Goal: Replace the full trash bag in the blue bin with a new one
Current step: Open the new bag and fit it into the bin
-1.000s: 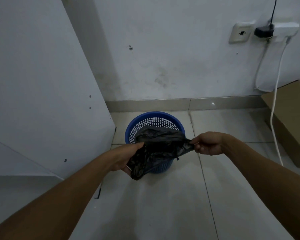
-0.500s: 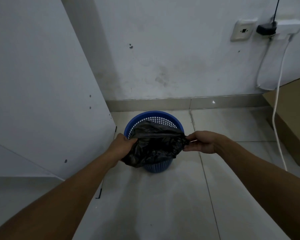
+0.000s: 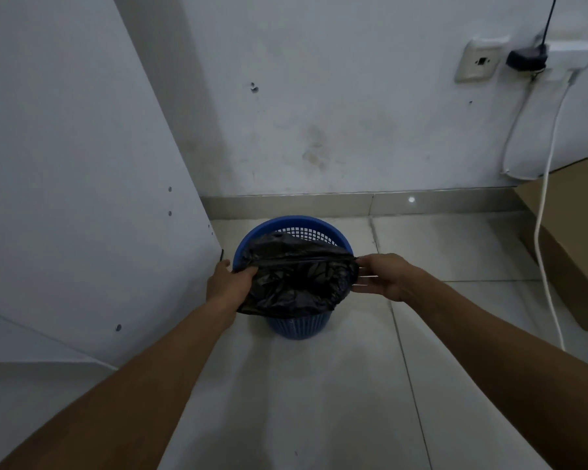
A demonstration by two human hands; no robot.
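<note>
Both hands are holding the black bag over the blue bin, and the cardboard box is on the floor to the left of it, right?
Not quite. The head view shows the cardboard box on the floor to the right of the blue bin, not the left. The rest holds: the left hand and right hand both hold the black bag over the bin.

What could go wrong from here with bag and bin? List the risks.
The black bag is stretched taut between the left hand and the right hand; pulled harder, it might tear. Only the near rim of the blue bin is covered; the far rim is bare, so the edge could slip off.
</note>
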